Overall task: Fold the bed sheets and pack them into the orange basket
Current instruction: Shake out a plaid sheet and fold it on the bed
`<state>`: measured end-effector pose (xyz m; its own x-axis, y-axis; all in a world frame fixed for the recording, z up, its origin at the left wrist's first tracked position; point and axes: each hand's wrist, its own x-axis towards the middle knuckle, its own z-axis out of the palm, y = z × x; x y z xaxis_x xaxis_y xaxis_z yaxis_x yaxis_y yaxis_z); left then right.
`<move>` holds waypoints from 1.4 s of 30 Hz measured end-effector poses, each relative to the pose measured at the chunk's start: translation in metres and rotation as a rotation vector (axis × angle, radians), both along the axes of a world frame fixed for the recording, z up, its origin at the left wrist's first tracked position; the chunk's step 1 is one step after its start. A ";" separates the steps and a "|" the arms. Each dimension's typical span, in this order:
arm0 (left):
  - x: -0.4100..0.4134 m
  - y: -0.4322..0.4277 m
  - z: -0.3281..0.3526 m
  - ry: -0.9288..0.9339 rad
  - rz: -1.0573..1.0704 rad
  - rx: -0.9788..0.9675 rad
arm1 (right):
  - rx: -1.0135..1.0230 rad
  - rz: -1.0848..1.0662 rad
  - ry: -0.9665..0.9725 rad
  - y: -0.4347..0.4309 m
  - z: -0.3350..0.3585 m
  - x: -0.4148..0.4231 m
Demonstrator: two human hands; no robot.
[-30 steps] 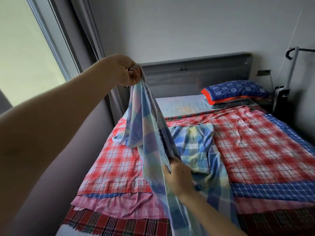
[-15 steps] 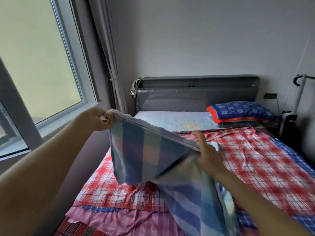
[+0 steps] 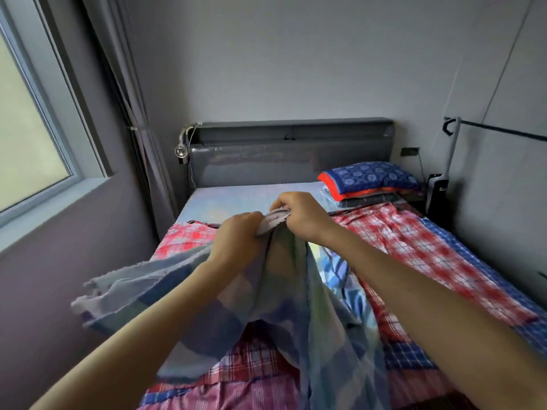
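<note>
Both hands came together since before, left hand (image 3: 236, 236) and right hand (image 3: 299, 216) each pinching the floppy, light blue checked sheet's (image 3: 266, 297) corners, best grip spot.

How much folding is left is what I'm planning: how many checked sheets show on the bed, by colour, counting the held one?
Pale blue checked sheet, gripped by the left hand and right hand: 1
Red plaid sheet: 1
Blue plaid sheet: 1
Pink plaid sheet: 1
Total: 4
</note>
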<state>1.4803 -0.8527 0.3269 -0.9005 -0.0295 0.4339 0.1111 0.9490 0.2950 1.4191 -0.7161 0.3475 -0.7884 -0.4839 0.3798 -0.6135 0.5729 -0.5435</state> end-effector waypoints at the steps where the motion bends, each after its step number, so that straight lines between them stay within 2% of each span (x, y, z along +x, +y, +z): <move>1: -0.006 -0.004 0.003 0.015 -0.031 -0.004 | -0.009 -0.039 -0.014 0.002 -0.001 -0.004; 4: -0.025 -0.006 0.012 -0.029 -0.147 0.014 | -0.076 -0.176 -0.021 0.014 -0.020 -0.008; 7: -0.043 0.012 0.018 -0.034 -0.169 0.007 | -0.107 -0.388 -0.009 0.027 -0.063 0.001; 10: -0.052 0.036 0.027 -0.019 -0.189 0.000 | -0.187 -0.678 -0.098 0.044 -0.112 0.014; 13: -0.061 0.049 0.048 0.009 -0.179 0.064 | -0.286 -0.854 -0.201 0.057 -0.148 0.020; 15: -0.067 0.051 0.065 0.050 -0.159 0.134 | -0.268 -0.927 -0.238 0.064 -0.160 0.024; 21: -0.079 0.060 0.123 0.191 -0.097 0.308 | -0.173 -0.934 -0.249 0.076 -0.169 0.028; 24: -0.081 0.066 0.149 0.251 -0.060 0.415 | -0.285 -0.892 -0.208 0.066 -0.152 0.031; 26: -0.083 0.074 0.163 0.277 -0.046 0.482 | -0.277 -0.873 0.013 0.057 -0.142 0.030; 29: -0.082 0.090 0.178 0.307 -0.047 0.501 | -0.026 -0.837 0.378 0.051 -0.130 0.019; 31: -0.083 0.100 0.186 0.312 -0.035 0.481 | 0.049 -0.855 0.435 0.050 -0.113 0.013; 34: -0.084 0.111 0.195 0.305 0.016 0.466 | 0.061 -0.833 0.329 0.057 -0.099 0.002; 38: -0.090 0.104 0.200 0.311 0.092 0.476 | -0.118 -0.733 0.044 0.085 -0.090 0.004; 40: -0.093 0.085 0.197 0.289 0.131 0.444 | -0.094 -0.757 0.025 0.120 -0.079 0.005; 42: -0.093 0.060 0.190 0.246 0.185 0.392 | -0.163 -0.761 0.043 0.163 -0.054 0.001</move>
<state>1.3871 -0.7928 0.5169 -0.7371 -0.3826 0.5571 0.0619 0.7826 0.6194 1.4200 -0.5535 0.2937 -0.8641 0.2494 0.4371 -0.1055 0.7595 -0.6419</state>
